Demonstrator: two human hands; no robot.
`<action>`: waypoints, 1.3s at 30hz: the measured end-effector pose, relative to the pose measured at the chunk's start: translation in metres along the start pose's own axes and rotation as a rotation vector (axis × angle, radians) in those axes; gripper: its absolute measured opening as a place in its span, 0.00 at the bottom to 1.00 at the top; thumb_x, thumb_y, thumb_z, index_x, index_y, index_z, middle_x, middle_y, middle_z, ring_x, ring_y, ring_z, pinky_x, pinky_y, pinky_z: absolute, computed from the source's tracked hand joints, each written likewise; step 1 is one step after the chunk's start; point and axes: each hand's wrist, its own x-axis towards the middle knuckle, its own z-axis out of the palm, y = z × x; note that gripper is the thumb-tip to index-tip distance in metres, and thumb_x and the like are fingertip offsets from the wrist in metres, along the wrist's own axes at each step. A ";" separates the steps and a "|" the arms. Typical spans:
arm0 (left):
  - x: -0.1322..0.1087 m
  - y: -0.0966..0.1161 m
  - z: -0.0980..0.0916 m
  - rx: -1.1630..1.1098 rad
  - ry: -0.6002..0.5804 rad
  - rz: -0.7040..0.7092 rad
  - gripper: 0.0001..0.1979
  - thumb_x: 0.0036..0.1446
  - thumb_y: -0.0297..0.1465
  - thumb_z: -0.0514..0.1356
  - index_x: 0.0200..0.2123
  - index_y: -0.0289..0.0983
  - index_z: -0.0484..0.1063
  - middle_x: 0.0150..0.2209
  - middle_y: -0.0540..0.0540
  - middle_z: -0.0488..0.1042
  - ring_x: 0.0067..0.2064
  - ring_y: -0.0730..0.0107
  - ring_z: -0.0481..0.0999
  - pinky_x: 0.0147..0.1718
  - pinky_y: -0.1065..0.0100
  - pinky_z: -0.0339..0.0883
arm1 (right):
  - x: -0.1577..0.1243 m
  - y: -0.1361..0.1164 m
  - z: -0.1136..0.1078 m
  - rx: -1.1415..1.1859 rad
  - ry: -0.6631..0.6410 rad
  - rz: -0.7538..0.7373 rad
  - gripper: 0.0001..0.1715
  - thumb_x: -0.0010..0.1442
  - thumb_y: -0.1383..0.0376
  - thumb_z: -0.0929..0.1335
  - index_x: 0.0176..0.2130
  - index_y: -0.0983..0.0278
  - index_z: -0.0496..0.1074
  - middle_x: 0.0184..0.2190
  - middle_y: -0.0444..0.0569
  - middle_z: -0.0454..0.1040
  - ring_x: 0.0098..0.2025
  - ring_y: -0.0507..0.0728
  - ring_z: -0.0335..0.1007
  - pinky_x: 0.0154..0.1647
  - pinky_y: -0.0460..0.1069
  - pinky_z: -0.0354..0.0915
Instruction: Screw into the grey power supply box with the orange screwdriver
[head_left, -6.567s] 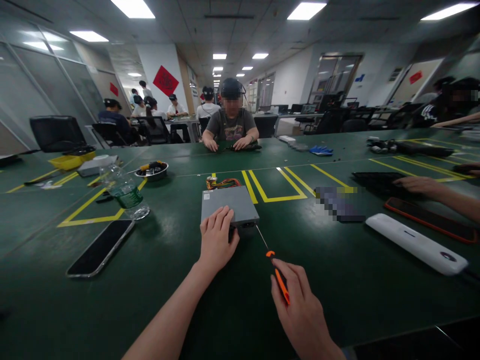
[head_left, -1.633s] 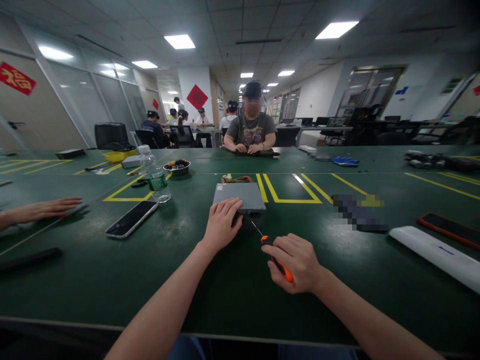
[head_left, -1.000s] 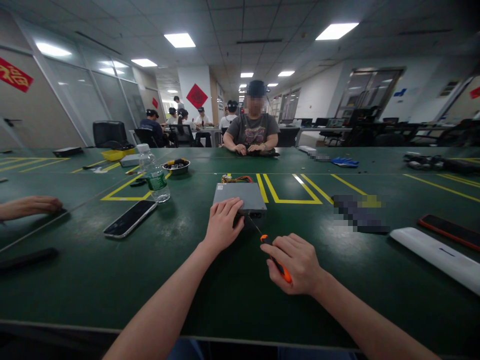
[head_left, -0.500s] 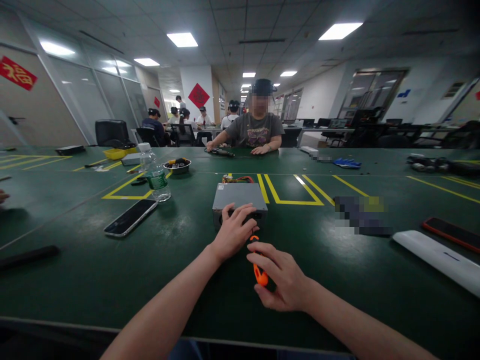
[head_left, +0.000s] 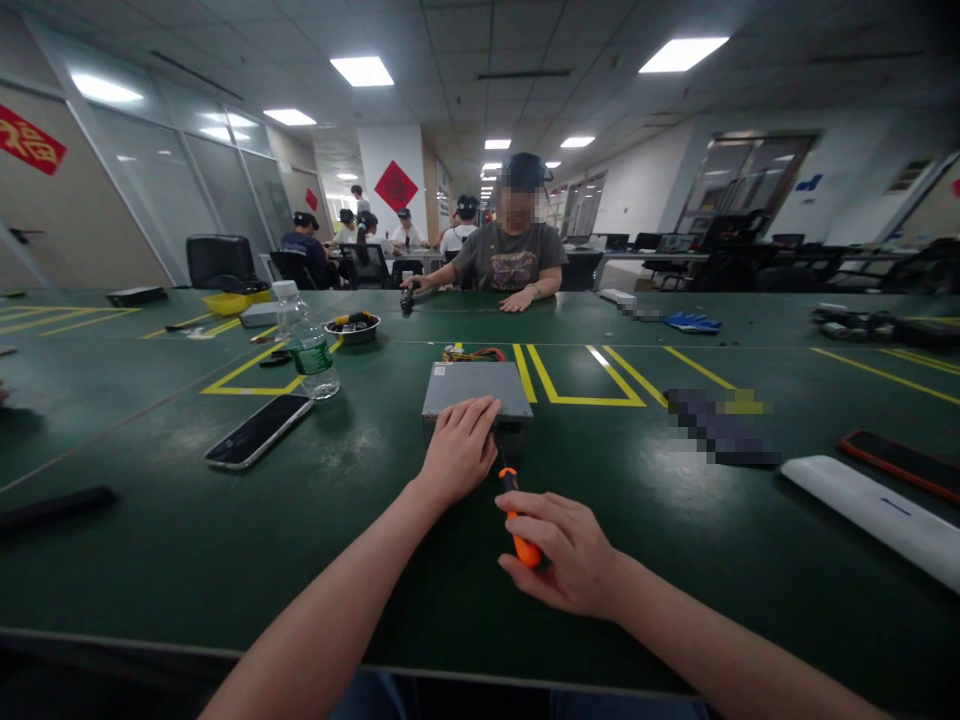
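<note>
A grey metal computer power supply unit (head_left: 480,382) sits on the green table in front of me, its bundled coloured wires (head_left: 476,354) at the far side. My left hand (head_left: 461,452) holds it at the near edge, fingers side by side over the top and thumb down by the front face. Between the fingers and thumb of my right hand (head_left: 562,550) is a screwdriver (head_left: 525,550) with an orange and black handle. Its dark shaft points up at the unit's near face, beside my left thumb. Whether the tip sits in a screw I cannot tell.
Left of the unit are a phone (head_left: 259,432), a water bottle (head_left: 311,360) and a metal bowl (head_left: 352,328) holding tools. A long white object (head_left: 870,515) and an orange-edged dark device (head_left: 904,465) lie to the right. A person (head_left: 517,255) sits across the table.
My left hand's fingers have drawn together on the unit. More of the screwdriver's shaft shows, and my right fingers have shifted on its handle. The person opposite has turned a dark object upright.
</note>
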 end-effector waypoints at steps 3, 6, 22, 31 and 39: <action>0.000 -0.001 0.000 -0.003 0.012 -0.009 0.20 0.57 0.28 0.50 0.54 0.39 0.61 0.55 0.45 0.64 0.55 0.62 0.62 0.52 0.59 0.54 | 0.002 -0.002 -0.004 -0.013 -0.074 -0.028 0.17 0.58 0.65 0.59 0.47 0.68 0.62 0.42 0.60 0.70 0.39 0.56 0.70 0.33 0.50 0.68; -0.001 -0.003 -0.001 0.009 0.025 -0.028 0.19 0.56 0.27 0.51 0.52 0.42 0.63 0.56 0.46 0.63 0.58 0.61 0.59 0.54 0.56 0.50 | 0.004 -0.003 -0.007 -0.059 -0.113 -0.078 0.16 0.59 0.66 0.60 0.47 0.67 0.64 0.42 0.60 0.71 0.36 0.55 0.70 0.32 0.50 0.67; 0.000 -0.004 -0.003 -0.043 0.026 -0.084 0.20 0.57 0.30 0.52 0.53 0.41 0.60 0.54 0.46 0.66 0.55 0.64 0.63 0.51 0.59 0.51 | 0.002 -0.003 -0.006 -0.029 -0.159 -0.063 0.17 0.59 0.64 0.61 0.47 0.68 0.64 0.43 0.61 0.69 0.41 0.57 0.70 0.34 0.49 0.67; 0.000 -0.005 -0.001 -0.040 0.032 -0.086 0.18 0.57 0.31 0.52 0.52 0.41 0.62 0.54 0.46 0.66 0.55 0.64 0.62 0.51 0.59 0.51 | 0.000 -0.002 0.007 0.005 -0.098 -0.008 0.17 0.58 0.55 0.63 0.39 0.66 0.62 0.40 0.58 0.73 0.35 0.55 0.72 0.30 0.47 0.67; 0.000 -0.005 0.000 -0.058 0.043 -0.097 0.17 0.56 0.30 0.52 0.50 0.41 0.63 0.53 0.47 0.67 0.54 0.65 0.63 0.51 0.59 0.51 | 0.007 -0.005 0.002 -0.059 -0.174 -0.086 0.16 0.59 0.59 0.62 0.43 0.68 0.65 0.41 0.60 0.72 0.43 0.57 0.69 0.33 0.49 0.66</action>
